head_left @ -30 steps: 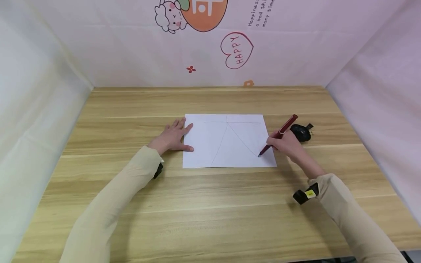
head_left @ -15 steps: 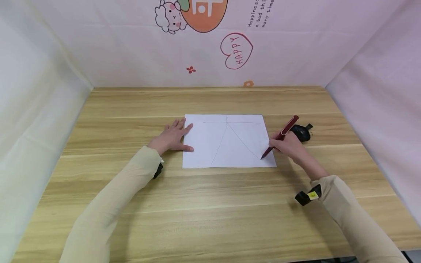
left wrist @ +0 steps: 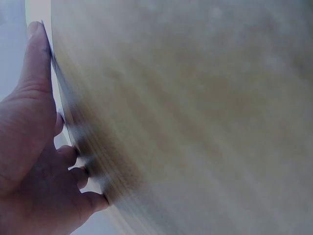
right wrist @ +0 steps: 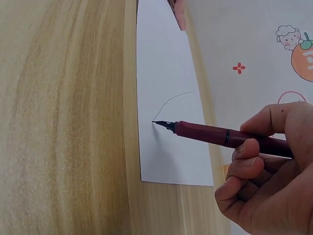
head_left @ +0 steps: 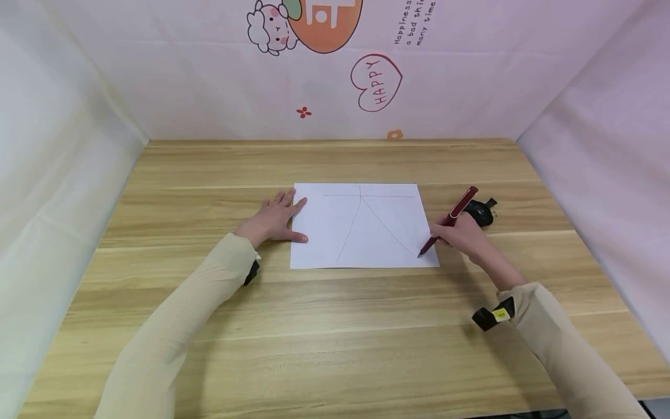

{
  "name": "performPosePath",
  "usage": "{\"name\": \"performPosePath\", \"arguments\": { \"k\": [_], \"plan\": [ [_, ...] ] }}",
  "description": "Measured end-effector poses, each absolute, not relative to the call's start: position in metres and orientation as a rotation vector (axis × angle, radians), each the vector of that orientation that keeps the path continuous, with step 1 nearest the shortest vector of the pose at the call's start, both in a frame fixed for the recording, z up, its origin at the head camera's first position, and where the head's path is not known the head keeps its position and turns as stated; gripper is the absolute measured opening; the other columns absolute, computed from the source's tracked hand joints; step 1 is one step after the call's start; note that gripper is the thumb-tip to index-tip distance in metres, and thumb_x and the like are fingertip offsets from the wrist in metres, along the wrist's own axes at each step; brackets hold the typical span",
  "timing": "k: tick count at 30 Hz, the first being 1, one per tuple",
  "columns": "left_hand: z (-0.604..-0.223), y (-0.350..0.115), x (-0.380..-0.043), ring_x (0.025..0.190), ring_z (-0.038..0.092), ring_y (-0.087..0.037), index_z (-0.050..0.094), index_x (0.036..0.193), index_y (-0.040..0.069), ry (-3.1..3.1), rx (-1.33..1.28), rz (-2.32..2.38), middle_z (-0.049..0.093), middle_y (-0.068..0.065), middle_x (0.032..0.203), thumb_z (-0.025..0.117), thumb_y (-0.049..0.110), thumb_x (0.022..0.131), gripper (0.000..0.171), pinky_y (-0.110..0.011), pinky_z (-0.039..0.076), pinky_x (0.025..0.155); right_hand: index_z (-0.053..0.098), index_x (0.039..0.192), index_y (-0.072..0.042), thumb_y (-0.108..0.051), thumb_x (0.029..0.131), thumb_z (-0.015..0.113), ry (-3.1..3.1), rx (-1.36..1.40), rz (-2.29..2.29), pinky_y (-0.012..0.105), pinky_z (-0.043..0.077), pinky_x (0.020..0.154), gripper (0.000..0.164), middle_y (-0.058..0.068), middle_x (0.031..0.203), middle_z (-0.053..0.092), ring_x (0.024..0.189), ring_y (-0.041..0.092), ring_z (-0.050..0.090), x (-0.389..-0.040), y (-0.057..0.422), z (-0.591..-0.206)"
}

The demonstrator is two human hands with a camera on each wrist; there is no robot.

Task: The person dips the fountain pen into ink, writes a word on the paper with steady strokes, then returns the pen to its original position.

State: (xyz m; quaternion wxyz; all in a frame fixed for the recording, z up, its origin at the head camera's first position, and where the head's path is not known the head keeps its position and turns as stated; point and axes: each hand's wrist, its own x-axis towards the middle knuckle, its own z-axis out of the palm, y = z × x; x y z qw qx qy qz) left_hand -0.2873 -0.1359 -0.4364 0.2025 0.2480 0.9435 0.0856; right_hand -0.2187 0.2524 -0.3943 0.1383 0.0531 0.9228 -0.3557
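Note:
A white sheet of paper [head_left: 324, 233] lies flat on the wooden table, bearing thin dark lines: a cross near its top edge and two strokes slanting down from it. With fingers spread, my left hand [head_left: 272, 221] rests on the sheet's left edge; the left wrist view shows that hand [left wrist: 29, 147] along the paper's border. My right hand [head_left: 463, 233] pinches a dark red fountain pen [head_left: 460, 203] at the lower right of the sheet. In the right wrist view, the nib of the fountain pen [right wrist: 200, 132] touches the paper at the end of a curved line.
A black object [head_left: 478, 213] lies on the table [head_left: 335, 337] just beyond my right hand, partly hidden by it. White cloth [head_left: 209, 87] with printed cartoons hangs behind the table, and plain cloth closes both sides. Each wrist carries a small black device [head_left: 492, 315].
My right hand has moved slightly right and toward me with the fountain pen, and the right slanting line has grown longer. The left hand has stayed in place.

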Motion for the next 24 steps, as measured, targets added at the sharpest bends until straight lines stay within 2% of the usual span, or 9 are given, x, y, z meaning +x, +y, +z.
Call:
{"name": "performPosePath", "arguments": {
  "k": [10, 18, 24],
  "plan": [
    [-0.4353, -0.1347, -0.2866, 0.146, -0.005, -0.037, 0.008, 0.152, 0.018, 2.633, 0.68, 0.246, -0.01, -0.016, 0.158, 0.06, 0.058, 0.082, 0.096, -0.061, 0.007, 0.114, 0.06, 0.099, 0.006, -0.016, 0.084, 0.056, 2.663, 0.159, -1.051, 0.022, 0.039, 0.057, 0.027, -0.002, 0.065, 0.054, 0.067, 0.009, 0.05, -0.2167, 0.2561, -0.3949],
    [-0.4326, -0.1348, -0.285, 0.146, -0.005, -0.038, 0.008, 0.152, 0.016, 2.626, 0.683, 0.26, -0.009, -0.017, 0.158, 0.061, 0.058, 0.082, 0.097, -0.062, 0.006, 0.114, 0.059, 0.095, 0.006, -0.015, 0.084, 0.057, 2.642, 0.147, -1.066, 0.023, 0.036, 0.056, 0.024, -0.006, 0.058, 0.047, 0.062, 0.008, 0.047, -0.2138, 0.2607, -0.3938],
    [-0.4333, -0.135, -0.2857, 0.146, -0.005, -0.038, 0.008, 0.152, 0.016, 2.624, 0.691, 0.252, -0.009, -0.017, 0.158, 0.06, 0.058, 0.082, 0.096, -0.062, 0.007, 0.114, 0.059, 0.097, 0.007, -0.016, 0.085, 0.057, 2.631, 0.16, -1.068, 0.022, 0.038, 0.057, 0.026, -0.005, 0.06, 0.049, 0.063, 0.008, 0.048, -0.2123, 0.2606, -0.3928]
  ]
}}
